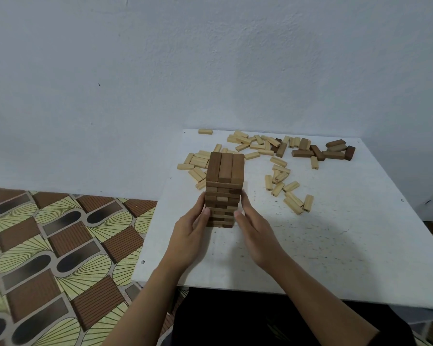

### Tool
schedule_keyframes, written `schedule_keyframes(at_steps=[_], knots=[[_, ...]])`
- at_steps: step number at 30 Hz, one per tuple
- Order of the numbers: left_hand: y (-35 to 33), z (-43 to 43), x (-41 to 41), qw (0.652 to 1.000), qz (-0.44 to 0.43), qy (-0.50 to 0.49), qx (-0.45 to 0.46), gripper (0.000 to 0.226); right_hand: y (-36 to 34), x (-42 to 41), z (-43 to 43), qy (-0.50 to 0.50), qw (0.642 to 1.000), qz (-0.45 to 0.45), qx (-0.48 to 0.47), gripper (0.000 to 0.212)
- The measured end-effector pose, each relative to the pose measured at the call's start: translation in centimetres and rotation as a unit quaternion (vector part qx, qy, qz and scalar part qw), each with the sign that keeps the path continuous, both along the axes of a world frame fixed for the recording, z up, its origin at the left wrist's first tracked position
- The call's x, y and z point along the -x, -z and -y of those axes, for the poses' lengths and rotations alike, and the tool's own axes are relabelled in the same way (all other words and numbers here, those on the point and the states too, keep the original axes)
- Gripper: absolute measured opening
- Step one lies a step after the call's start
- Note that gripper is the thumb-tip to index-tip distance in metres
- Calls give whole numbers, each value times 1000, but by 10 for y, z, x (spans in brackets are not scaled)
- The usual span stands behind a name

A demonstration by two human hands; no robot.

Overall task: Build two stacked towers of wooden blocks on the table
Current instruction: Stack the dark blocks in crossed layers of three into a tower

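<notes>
Squaring up the dark tower [224, 186] at frame centre, looks like. The left hand [190, 228] and right hand [255, 233] flank its lower layers, fingers straight and flat against the sides, gripping nothing, probably nudging layers flush. Pale blocks [260, 146] lie scattered upper right on the table [335, 245], presumably for tower two.

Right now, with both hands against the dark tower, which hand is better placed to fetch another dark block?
Likely right. The loose dark blocks lie far right, on the right hand's side; the left hand would have to cross the dark tower.
</notes>
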State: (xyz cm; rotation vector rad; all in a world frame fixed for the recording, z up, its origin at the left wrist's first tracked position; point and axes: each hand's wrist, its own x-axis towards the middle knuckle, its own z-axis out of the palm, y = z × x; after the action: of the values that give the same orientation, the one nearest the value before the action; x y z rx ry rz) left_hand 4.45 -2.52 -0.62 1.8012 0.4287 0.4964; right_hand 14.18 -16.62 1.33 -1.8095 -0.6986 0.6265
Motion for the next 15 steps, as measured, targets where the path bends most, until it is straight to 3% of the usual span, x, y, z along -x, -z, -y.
schedule_keyframes(at_steps=[3,15], knots=[[2,1,0,1000,8,-7,-24,43,1,4,-2,-10,1000,15,-4,48],[9,1,-3,998,5,-28,-60,41,7,8,-8,-12,1000,24,9,60]])
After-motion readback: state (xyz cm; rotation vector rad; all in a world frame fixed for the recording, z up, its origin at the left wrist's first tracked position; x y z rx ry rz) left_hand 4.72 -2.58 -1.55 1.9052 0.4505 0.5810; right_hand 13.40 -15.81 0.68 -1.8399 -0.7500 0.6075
